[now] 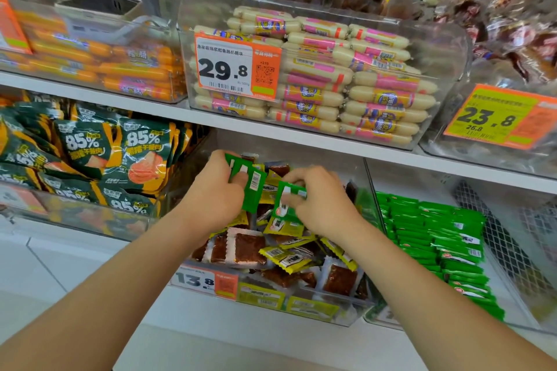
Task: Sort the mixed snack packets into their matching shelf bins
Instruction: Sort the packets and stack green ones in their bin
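Both hands are over a clear middle bin on the lower shelf, filled with mixed yellow packets and clear packets of brown snack. My left hand grips several green packets in a stack. My right hand pinches one green packet just above the pile. To the right, a clear bin holds neat rows of matching green packets.
Left of the mixed bin lie dark green "85%" pouches. The upper shelf carries bins of orange sausages, pale pink-labelled sausages and dark wrapped snacks. A white shelf edge hangs just above my hands.
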`<state>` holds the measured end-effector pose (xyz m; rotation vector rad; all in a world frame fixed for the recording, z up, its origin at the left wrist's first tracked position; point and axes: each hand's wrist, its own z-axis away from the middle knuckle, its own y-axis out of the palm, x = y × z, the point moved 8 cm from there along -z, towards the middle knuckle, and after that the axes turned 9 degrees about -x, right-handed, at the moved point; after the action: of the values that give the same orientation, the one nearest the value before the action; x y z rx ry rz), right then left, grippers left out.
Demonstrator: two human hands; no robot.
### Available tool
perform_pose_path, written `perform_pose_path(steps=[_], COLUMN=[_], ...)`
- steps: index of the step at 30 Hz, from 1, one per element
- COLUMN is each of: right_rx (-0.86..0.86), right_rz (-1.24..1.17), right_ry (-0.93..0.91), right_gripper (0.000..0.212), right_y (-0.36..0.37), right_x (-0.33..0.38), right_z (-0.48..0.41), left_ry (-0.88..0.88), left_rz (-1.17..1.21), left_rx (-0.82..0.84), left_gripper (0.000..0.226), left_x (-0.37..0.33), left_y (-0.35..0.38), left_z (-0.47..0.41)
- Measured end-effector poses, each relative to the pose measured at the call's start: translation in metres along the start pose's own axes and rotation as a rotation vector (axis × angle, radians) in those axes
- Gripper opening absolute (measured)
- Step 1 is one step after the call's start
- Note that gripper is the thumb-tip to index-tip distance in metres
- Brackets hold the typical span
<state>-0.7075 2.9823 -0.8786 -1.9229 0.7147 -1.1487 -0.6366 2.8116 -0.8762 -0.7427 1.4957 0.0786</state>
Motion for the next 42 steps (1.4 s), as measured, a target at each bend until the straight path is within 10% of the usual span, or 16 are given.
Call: perform_pose_path(steps=[8, 19, 24, 30, 36, 42], right_rx=[-0.059, -0.295, -0.240, -0.024, -0.069, -0.336], right_rz=[-0.672, -0.587, -0.554, -0.463, -0.683, -0.338], right_ry=[0.131, 0.313, 0.116, 0.160, 0.151, 0.014], right_gripper=[0.018, 0.062, 0.029, 0.089, 0.076, 0.079], right_y=[-0.027, -0.049, -0.065, -0.075, -0.100, -0.146], right_x=[0.018, -0.007, 0.006, -0.003, -0.035, -0.068], right_z=[0.024, 0.071, 0.098, 0.127, 0.128, 0.130], left_ry=[-0.022, -0.185, -0.070, 0.115, 0.136, 0.249], left_rz=[0.199, 0.631, 0.559, 0.398, 0.481, 0.524], left_rx=[-0.007, 0.044, 0.154, 0.146, 0.200, 0.175], left_gripper=[0.011, 0.028, 0.031, 0.025, 0.011, 0.025], left_x=[-0.010, -0.029, -0.058, -0.083, -0.099, -0.128], left_y=[0.009, 0.044, 0.065, 0.093, 0.120, 0.149], left_z=[0.017, 0.064, 0.095, 0.121, 0.127, 0.131])
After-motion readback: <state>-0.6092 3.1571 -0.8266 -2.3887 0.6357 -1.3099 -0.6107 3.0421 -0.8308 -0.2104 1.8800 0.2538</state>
